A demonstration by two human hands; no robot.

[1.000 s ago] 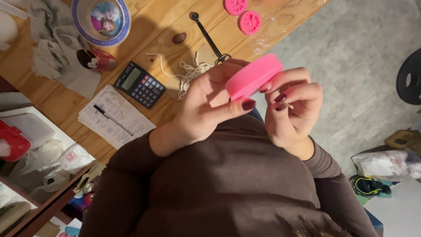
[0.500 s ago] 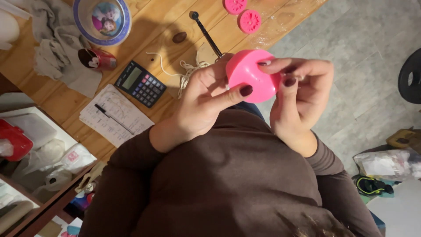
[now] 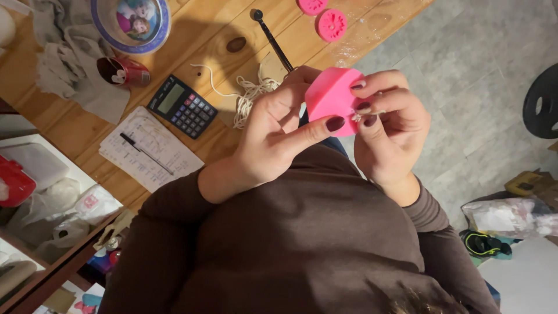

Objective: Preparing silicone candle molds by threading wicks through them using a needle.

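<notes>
Partly hidden by both hands, left [image 3: 279, 136] and right [image 3: 390, 129], the gripped pink mould [image 3: 332, 100] shows no detail

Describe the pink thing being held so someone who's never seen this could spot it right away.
Above the wooden table's near edge, both hands meet in front of a brown sweater. Between the left hand and right hand sits a round pink mould. Two smaller pink moulds lie flat on the table; only this one is held.

Warm, dim indoor light; soft shadows spread across the table [image 3: 81, 122], edges darken, focus stays fairly sharp throughout.
</notes>
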